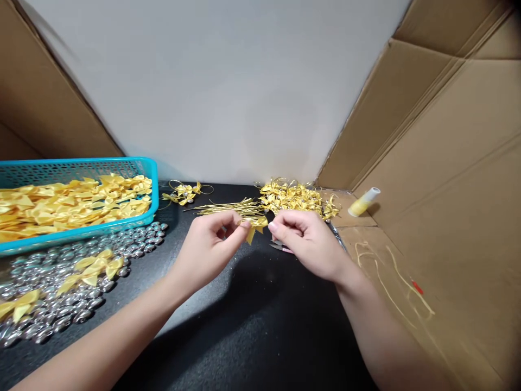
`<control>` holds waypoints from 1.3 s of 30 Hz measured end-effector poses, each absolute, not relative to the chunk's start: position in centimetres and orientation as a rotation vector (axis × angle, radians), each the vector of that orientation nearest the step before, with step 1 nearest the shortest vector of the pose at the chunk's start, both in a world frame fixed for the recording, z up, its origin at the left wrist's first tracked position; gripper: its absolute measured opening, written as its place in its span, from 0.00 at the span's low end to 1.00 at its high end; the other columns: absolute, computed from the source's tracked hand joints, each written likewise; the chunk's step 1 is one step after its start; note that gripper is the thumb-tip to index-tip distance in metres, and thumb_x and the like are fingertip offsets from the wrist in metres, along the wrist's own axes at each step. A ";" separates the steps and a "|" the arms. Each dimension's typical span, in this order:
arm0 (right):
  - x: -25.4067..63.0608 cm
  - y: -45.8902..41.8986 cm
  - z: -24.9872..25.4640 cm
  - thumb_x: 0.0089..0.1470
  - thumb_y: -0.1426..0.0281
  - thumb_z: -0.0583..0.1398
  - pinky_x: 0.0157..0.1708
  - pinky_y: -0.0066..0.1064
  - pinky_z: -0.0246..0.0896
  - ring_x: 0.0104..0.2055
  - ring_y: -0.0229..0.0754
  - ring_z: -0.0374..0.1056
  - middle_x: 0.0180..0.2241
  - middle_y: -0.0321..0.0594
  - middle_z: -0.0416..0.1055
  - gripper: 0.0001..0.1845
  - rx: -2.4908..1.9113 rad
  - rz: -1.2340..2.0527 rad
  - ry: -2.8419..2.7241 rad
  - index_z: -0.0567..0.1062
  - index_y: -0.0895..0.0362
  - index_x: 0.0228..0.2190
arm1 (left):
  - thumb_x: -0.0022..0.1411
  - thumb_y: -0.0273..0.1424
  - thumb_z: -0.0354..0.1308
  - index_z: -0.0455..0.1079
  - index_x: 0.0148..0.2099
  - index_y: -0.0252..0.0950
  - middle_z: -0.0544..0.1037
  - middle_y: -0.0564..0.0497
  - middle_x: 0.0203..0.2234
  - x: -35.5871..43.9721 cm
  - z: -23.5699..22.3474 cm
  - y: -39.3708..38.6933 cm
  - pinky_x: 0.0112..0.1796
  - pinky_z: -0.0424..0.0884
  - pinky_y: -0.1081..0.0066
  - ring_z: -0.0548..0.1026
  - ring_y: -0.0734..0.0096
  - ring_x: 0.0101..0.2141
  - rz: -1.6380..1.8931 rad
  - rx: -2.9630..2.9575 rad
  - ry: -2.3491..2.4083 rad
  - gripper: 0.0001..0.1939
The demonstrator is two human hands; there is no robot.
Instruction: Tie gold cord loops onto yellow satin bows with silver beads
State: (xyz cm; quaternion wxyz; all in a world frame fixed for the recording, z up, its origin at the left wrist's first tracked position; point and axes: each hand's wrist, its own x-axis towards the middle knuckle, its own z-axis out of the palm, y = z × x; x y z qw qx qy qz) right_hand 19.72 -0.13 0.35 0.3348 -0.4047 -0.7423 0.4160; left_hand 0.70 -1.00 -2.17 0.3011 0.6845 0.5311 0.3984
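Note:
My left hand and my right hand meet over the black table. Both pinch a small yellow ribbon bow between their fingertips, the left from the left side, the right from the right. Just behind the bow lies a bundle of gold wire ties. A pile of finished yellow bows with gold ties sits behind my right hand. Small scissors lie partly hidden under my right hand.
A turquoise plastic basket full of yellow bows stands at the left. Several silver beads with a few loose bows spread in front of it. A glue tube lies on cardboard at the right. A white wall stands behind.

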 end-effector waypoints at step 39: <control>25.5 -1.9 -7.2 0.55 0.63 0.61 0.42 0.40 0.64 0.41 0.47 0.69 0.39 0.44 0.75 0.12 -1.677 0.485 -2.229 0.78 0.56 0.39 | 0.57 0.35 0.51 0.68 0.22 0.38 0.69 0.56 0.13 -1.0 -10.1 -0.9 0.21 0.56 0.74 0.64 0.75 0.16 0.575 1.873 1.448 0.14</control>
